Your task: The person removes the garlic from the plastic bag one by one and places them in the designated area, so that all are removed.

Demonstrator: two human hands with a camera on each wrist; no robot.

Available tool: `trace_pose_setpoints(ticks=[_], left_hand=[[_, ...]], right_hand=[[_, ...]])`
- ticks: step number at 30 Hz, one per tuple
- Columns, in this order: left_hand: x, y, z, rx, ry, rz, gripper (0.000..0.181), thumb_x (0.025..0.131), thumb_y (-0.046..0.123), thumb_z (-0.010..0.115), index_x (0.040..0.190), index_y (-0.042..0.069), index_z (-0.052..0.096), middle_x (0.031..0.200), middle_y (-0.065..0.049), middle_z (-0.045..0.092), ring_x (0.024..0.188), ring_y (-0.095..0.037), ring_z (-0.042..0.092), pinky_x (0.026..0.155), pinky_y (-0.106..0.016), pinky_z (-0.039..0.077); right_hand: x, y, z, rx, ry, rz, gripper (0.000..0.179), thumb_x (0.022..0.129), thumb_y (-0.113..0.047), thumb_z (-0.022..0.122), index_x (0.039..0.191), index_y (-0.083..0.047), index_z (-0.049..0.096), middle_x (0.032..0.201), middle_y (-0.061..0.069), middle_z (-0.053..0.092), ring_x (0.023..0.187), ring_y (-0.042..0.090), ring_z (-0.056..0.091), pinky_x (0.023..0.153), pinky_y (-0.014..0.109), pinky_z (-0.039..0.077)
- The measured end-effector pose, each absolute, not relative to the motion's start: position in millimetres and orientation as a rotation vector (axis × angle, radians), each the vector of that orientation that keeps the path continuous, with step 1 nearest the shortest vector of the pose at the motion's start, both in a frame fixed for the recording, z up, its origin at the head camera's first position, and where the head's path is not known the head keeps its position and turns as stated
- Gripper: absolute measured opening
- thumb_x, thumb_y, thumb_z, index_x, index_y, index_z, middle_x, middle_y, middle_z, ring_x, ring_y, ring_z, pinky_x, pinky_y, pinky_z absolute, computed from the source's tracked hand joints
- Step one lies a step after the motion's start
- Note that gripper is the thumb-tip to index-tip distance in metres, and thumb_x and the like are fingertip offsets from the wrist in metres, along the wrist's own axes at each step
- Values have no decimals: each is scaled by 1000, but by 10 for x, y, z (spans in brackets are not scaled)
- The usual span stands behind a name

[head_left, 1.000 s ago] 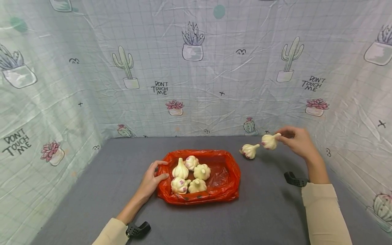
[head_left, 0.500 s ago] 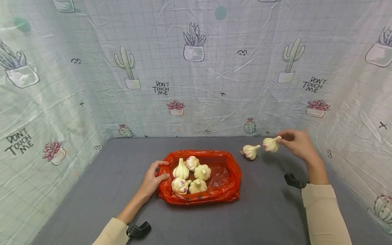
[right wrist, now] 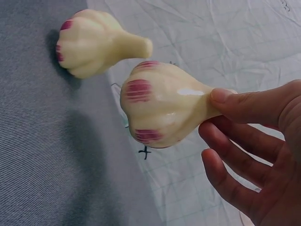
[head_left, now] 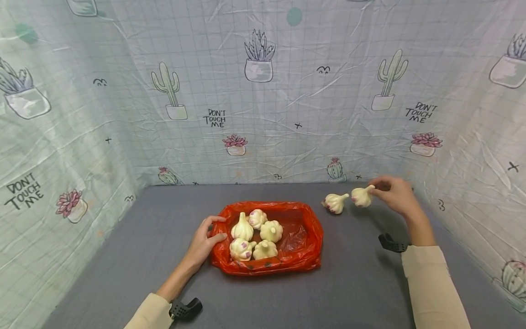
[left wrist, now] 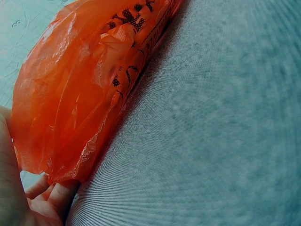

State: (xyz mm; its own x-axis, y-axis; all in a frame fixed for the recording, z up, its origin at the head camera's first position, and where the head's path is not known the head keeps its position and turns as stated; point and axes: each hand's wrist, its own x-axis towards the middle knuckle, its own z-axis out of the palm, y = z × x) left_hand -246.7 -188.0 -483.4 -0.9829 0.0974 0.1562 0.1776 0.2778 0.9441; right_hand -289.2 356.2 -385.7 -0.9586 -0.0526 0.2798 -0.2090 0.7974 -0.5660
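Observation:
My right hand (head_left: 396, 195) pinches a cream garlic bulb (right wrist: 162, 106) by its stem, thumb against fingers. Purple streaks mark the bulb, which hangs slightly above the table. Just left of it, a second garlic bulb (head_left: 335, 203) lies on its side. A red plastic bag (head_left: 302, 262), opened wide like a tray, sits mid-table with several garlic bulbs (head_left: 242, 227) grouped in its left half. At the bag's left end, my left hand (head_left: 204, 240) grips the rim, with thumb and a finger over the edge. The left wrist view shows other fingers (left wrist: 47, 200) low against the bag's outside.
A grey cloth covers the table (head_left: 172, 201). Behind and at both sides hangs a pale curtain (head_left: 283, 100) printed with cacti. Black wrist devices (head_left: 186, 309) are worn on both arms.
The right hand has lowered slightly with its garlic bulb, which now hangs closer to the tabletop. The left hand and the red bag have stayed in place.

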Motion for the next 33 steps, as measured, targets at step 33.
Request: trace_pose_setpoints(ticks=[33], left_hand=[[-2471,-1879,-4841,-265,-2449,-1832,41,90,8,70,130,10,61,134,-19,50,94,-22,66,71,-30,60]], right_hand=[[-3051,3620,-4182,178,-2791,832,29,100,-23,69,118,0,72,116,27,73,107,46,69,82,54,54]])
